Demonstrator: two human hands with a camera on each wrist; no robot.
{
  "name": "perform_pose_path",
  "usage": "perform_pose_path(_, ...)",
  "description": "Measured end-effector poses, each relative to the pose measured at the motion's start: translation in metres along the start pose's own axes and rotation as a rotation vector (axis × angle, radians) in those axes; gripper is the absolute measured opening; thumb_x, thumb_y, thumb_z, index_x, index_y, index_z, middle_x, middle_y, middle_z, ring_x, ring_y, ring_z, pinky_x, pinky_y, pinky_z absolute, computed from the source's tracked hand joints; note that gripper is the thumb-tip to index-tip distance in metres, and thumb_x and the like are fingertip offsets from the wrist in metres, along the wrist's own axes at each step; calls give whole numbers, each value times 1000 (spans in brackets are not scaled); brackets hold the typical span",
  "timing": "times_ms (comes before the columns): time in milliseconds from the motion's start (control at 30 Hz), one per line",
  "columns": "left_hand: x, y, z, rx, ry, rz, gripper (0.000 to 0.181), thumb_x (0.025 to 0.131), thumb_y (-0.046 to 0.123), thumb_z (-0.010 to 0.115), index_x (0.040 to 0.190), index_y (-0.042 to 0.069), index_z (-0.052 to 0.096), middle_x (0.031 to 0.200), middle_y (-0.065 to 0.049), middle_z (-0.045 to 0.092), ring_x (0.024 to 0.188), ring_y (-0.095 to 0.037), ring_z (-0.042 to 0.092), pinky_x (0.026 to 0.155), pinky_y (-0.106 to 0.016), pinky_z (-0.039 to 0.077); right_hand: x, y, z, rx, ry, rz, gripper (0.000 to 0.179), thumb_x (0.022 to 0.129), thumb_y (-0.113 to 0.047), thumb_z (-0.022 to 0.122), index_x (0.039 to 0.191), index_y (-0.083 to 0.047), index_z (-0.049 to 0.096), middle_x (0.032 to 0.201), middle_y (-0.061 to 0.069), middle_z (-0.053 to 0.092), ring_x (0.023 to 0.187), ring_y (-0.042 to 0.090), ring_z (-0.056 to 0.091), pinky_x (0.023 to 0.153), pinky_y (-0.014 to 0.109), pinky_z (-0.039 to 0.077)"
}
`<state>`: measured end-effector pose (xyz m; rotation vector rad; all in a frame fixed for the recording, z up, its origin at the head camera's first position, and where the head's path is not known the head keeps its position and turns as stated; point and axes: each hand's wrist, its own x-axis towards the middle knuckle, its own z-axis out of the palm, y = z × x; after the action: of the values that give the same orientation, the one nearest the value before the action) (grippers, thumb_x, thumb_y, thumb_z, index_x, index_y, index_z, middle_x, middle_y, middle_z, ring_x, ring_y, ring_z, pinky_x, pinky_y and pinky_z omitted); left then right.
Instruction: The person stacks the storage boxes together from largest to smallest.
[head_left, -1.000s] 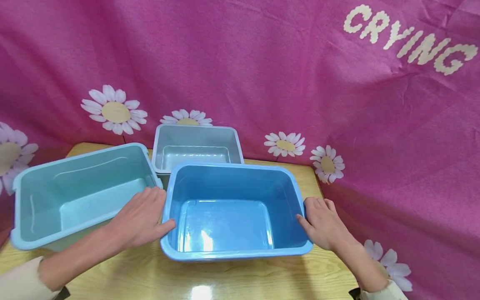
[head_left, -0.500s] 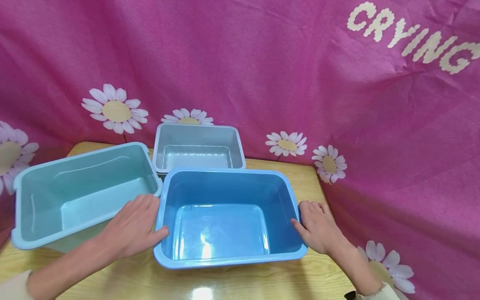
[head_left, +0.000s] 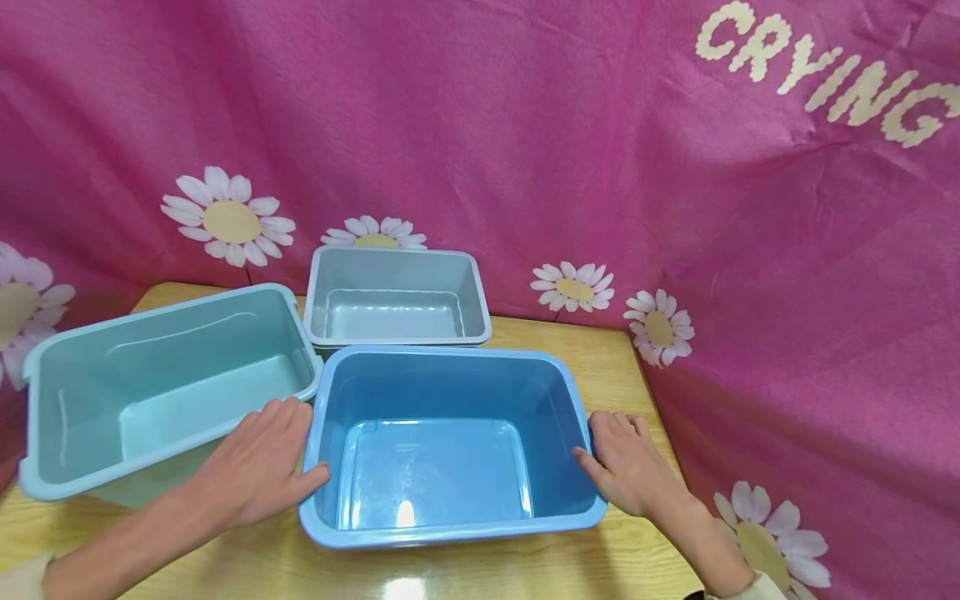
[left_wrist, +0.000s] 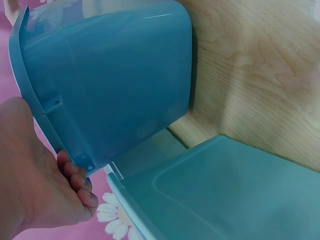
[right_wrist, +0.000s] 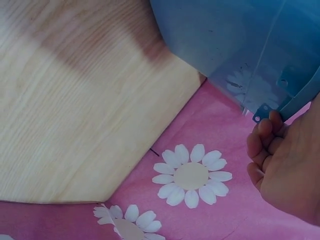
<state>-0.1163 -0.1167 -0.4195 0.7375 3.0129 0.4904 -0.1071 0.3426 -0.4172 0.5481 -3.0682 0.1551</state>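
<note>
A blue plastic storage bin point(head_left: 442, 383) with nothing inside stands between my hands in the head view. My left hand point(head_left: 258, 467) grips its left rim, thumb over the inner edge. On the opposite side, my right hand point(head_left: 630, 467) holds the right rim in the same way. The left wrist view shows fingers point(left_wrist: 80, 187) curled under the rim of the blue bin point(left_wrist: 115, 75). In the right wrist view, fingers point(right_wrist: 260, 140) curl beneath the rim near small holed tabs on the bin point(right_wrist: 220, 45).
A teal bin point(head_left: 180, 333) sits at an angle on the left, close beside the left hand. Behind the blue bin is a grey bin point(head_left: 397, 271). All are over a wooden table point(head_left: 600, 358) backed by a pink flowered cloth point(head_left: 480, 125).
Both hands have brought the blue bin toward the person and slightly left. More of the grey bin's front rim shows behind it. The teal and grey bins have stayed put.
</note>
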Motion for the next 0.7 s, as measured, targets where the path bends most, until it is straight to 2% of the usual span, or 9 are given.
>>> perform_pose_path(233, -1, -2, 4, 14, 19, 18, 43, 81, 40, 71, 99, 5, 52, 84, 1, 45, 75, -16, 41, 62, -32, 35, -1, 0, 2, 3, -9, 6, 22, 94, -32, 59, 98, -12, 50, 77, -7, 42, 85, 19, 48, 92, 53, 33)
perform_pose_path(433, -2, -5, 9, 28, 66, 54, 40, 80, 37, 71, 94, 6, 51, 84, 0, 46, 76, -18, 42, 64, -33, 35, -2, 0, 6, -7, 2, -11, 24, 93, -32, 59, 99, -11, 50, 79, -6, 42, 87, 20, 48, 93, 53, 33)
perform_pose_path(700, -3, -6, 11, 30, 62, 53, 42, 80, 37, 71, 96, 4, 52, 85, -1, 47, 77, -18, 43, 65, -34, 37, -4, -1, 11, 7, 5, -1, 26, 92, -33, 62, 101, -11, 51, 81, -6, 43, 88, 20, 49, 93, 53, 33)
